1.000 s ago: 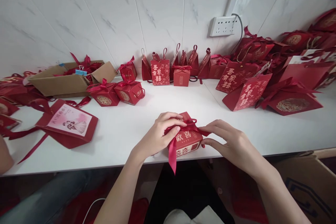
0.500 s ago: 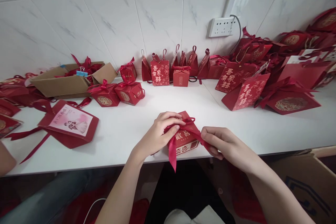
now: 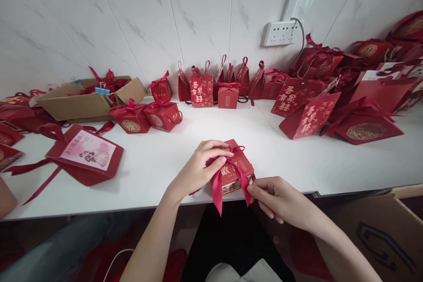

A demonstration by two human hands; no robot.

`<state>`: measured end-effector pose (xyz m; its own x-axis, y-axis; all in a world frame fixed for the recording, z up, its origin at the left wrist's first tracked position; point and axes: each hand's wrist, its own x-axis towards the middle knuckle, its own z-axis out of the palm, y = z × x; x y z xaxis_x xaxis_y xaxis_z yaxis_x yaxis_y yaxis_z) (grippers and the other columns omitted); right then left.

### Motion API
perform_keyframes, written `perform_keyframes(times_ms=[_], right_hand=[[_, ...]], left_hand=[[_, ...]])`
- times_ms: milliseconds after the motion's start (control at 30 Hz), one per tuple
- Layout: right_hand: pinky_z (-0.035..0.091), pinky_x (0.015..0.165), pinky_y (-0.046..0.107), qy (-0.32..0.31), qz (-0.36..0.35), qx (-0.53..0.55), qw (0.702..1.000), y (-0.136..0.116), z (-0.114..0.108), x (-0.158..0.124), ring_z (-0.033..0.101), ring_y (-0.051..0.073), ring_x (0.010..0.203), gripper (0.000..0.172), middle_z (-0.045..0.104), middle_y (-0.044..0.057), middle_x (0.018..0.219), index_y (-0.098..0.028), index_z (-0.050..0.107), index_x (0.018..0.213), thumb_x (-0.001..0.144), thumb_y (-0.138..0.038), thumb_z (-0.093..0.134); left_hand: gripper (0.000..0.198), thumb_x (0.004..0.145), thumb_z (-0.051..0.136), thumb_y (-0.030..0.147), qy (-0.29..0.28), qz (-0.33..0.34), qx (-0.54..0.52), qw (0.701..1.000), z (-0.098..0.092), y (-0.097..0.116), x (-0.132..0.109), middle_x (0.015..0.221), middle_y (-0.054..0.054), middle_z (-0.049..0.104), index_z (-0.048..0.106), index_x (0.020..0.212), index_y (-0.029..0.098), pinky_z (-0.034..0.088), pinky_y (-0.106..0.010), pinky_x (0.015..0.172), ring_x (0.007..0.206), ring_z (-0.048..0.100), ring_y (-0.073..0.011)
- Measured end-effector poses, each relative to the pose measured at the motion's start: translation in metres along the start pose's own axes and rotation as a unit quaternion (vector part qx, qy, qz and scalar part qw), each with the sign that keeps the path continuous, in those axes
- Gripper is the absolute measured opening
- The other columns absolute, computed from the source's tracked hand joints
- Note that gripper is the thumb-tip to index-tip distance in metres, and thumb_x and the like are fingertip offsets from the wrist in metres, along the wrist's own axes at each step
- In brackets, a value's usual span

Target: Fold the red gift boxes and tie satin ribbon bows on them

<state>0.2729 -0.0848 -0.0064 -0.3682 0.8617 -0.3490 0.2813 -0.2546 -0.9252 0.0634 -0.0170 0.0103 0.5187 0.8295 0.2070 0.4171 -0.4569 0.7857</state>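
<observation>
A small red gift box with gold characters sits at the near edge of the white table. A dark red ribbon is tied on its top, with one tail hanging over the table edge. My left hand rests on the box's left side, its fingers closed on the ribbon at the knot. My right hand is just off the table edge, pinching the ribbon's other tail, which runs taut down from the knot.
Several red gift boxes and small red bags line the back by the tiled wall. A cardboard box stands at back left, a flat red bag with a picture lies left, and larger red bags pile at right. A wall socket is above.
My right hand has moved down and toward me, drawing the ribbon tail across the box front to the table edge. My left hand has stayed on the knot.
</observation>
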Motion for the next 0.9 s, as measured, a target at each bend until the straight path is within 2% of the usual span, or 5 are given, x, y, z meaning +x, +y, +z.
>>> perform_keyframes(times_ms=[100,233,467,633,900], right_hand=[[0.028,0.037,0.020,0.049,0.014,-0.093,0.994,0.000,-0.017,-0.003,0.034,0.006,0.033,0.053,0.041,-0.006,0.042,-0.016,0.057,0.066,0.079,-0.066,0.043],[0.030,0.041,0.022,0.204,-0.028,-0.117,0.971,-0.010,-0.036,0.008,0.035,0.008,0.037,0.059,0.038,-0.006,0.044,-0.018,0.052,0.065,0.076,-0.074,0.036],[0.028,0.048,0.025,0.182,-0.069,-0.181,0.964,-0.041,-0.018,0.053,0.033,0.010,0.048,0.057,0.036,-0.003,0.050,-0.019,0.033,0.053,0.081,-0.069,0.031],[0.024,0.045,0.026,0.207,-0.048,-0.223,0.951,-0.048,-0.011,0.054,0.030,0.009,0.042,0.055,0.032,-0.004,0.043,-0.020,0.025,0.049,0.085,-0.060,0.034],[0.028,0.038,0.020,0.130,-0.123,-0.060,0.982,-0.037,-0.008,0.042,0.038,0.007,0.035,0.040,0.044,-0.006,0.044,-0.020,0.043,0.057,0.083,-0.049,0.048]], left_hand=[[0.026,0.086,0.051,0.031,0.093,0.004,-0.023,0.995,0.000,-0.001,-0.006,0.124,-0.005,0.052,0.059,0.110,0.027,0.038,-0.036,0.100,0.119,0.046,-0.0211],[0.024,0.084,0.052,0.037,0.236,-0.062,0.009,0.970,0.000,-0.004,-0.018,0.110,-0.006,0.056,0.057,0.103,0.023,0.041,-0.034,0.087,0.106,0.052,-0.0214],[0.023,0.084,0.050,0.042,0.195,-0.136,0.017,0.971,0.005,0.000,-0.014,0.078,-0.001,0.055,0.051,0.077,0.020,0.041,-0.027,0.068,0.073,0.052,-0.0155],[0.024,0.084,0.050,0.038,0.194,-0.147,-0.066,0.968,0.010,0.012,-0.020,0.071,0.002,0.051,0.046,0.069,0.020,0.036,-0.021,0.055,0.065,0.049,-0.0119],[0.031,0.082,0.053,0.038,0.272,-0.217,-0.292,0.891,0.032,0.018,-0.039,0.058,0.005,0.042,0.040,0.063,0.019,0.036,-0.018,0.050,0.052,0.041,-0.0082]])
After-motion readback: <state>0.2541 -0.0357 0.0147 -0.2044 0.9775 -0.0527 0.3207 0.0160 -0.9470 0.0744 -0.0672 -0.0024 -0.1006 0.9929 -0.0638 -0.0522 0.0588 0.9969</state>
